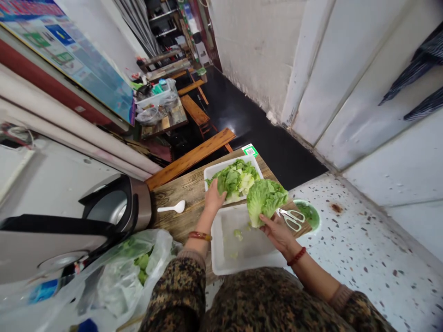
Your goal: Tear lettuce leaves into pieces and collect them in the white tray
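My right hand (277, 233) grips a bunch of green lettuce (266, 198) by its pale base, holding it over the right side of the near white tray (217, 251). My left hand (213, 198) is at the left edge of the far white tray (206, 172), its thumb and fingers closed on a lettuce leaf (222, 185). Loose lettuce leaves (242, 176) fill that far tray. A few small lettuce scraps (237, 234) lie in the near tray. White-handled scissors (292, 219) rest on the table's right side, just beyond my right hand.
On the wooden table (166, 196) lies a white spoon (173, 207), left of the trays. A rice cooker (138, 203) stands open at left, with a plastic bag of greens (138, 272) in front. A green-filled bin (308, 214) is beside the table's right edge; a bench (194, 154) stands behind.
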Action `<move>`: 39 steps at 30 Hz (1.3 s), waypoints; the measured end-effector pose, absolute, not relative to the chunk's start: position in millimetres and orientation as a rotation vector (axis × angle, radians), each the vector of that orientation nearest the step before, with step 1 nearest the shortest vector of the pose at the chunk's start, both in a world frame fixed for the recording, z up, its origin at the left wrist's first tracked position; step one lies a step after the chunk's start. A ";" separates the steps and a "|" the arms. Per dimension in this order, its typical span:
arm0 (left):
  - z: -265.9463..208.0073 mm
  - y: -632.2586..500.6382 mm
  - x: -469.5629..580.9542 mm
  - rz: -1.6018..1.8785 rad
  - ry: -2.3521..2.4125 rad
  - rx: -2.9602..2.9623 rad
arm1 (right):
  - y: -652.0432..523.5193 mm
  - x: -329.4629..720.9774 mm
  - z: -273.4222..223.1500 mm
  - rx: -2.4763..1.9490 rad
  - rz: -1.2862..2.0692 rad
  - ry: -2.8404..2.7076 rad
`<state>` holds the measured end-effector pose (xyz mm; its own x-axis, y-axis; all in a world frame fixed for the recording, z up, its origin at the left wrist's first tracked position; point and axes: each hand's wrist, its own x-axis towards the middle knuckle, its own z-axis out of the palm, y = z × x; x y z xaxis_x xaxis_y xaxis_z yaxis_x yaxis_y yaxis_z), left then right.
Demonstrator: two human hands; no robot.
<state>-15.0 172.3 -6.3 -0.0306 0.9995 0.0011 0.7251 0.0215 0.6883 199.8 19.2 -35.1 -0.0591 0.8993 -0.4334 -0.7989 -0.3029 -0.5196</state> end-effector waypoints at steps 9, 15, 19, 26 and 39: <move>3.6 40.2 30.9 0.913 1.397 1.103 | 30.1 169.4 -36.0 -1.049 1.614 -0.460; 11.6 28.3 34.4 1.152 1.426 0.869 | 11.1 166.0 -19.5 -0.947 1.629 -0.606; 15.0 25.5 31.8 1.174 1.288 0.756 | 10.4 175.6 -19.4 -1.036 1.651 -0.463; 15.9 18.5 42.1 1.018 1.355 0.921 | 5.4 173.4 -24.4 -0.934 1.793 -0.461; 9.4 18.1 43.4 1.219 1.524 0.830 | 2.3 160.7 -32.7 -1.010 1.739 -0.113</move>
<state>43.4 18.1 9.4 -0.2896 0.9183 -0.2700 -0.0617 0.2636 0.9627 160.7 2.3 -32.7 -0.0701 0.8200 -0.5681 -0.7398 -0.4247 -0.5218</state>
